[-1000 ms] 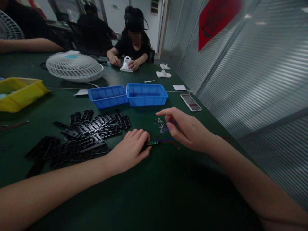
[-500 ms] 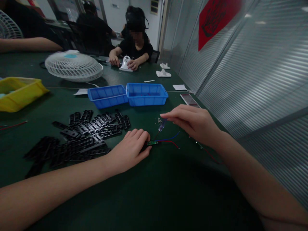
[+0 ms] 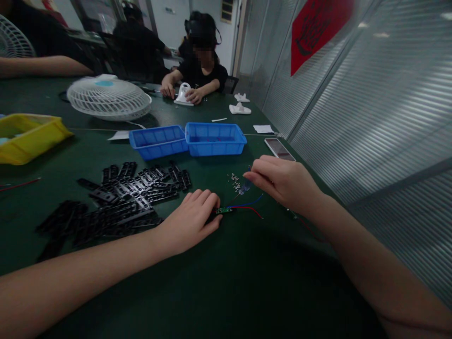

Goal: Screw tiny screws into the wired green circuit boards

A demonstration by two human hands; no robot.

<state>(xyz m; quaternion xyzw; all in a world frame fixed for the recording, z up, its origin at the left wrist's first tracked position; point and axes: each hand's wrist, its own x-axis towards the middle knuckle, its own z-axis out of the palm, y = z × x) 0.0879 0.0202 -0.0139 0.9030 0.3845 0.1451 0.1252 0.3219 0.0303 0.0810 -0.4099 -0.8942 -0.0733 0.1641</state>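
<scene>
My left hand (image 3: 197,214) rests on the table with its fingers closed round a small green circuit board (image 3: 223,210), which seems to sit in a dark holder mostly hidden by the fingers. A blue wire (image 3: 249,203) and a red wire (image 3: 253,210) run from the board to the right. In my right hand (image 3: 278,181) is a screwdriver (image 3: 244,188) with a clear bluish handle, tilted so that its thin shaft points down-left toward the board. Whether its tip touches the board I cannot tell. Small screws (image 3: 234,180) lie scattered just behind the screwdriver.
Black plastic strips (image 3: 134,193) are heaped left of my left hand. Beyond them stand two blue bins (image 3: 215,147), a yellow bin (image 3: 35,141) and a white fan (image 3: 109,99). A phone (image 3: 279,149) lies at the right edge. Across the table a person (image 3: 201,70) handles a white part.
My right hand has shifted slightly right, its fingers curled more round the screwdriver, which now leans lower to the right. My left hand and the board have stayed in place.
</scene>
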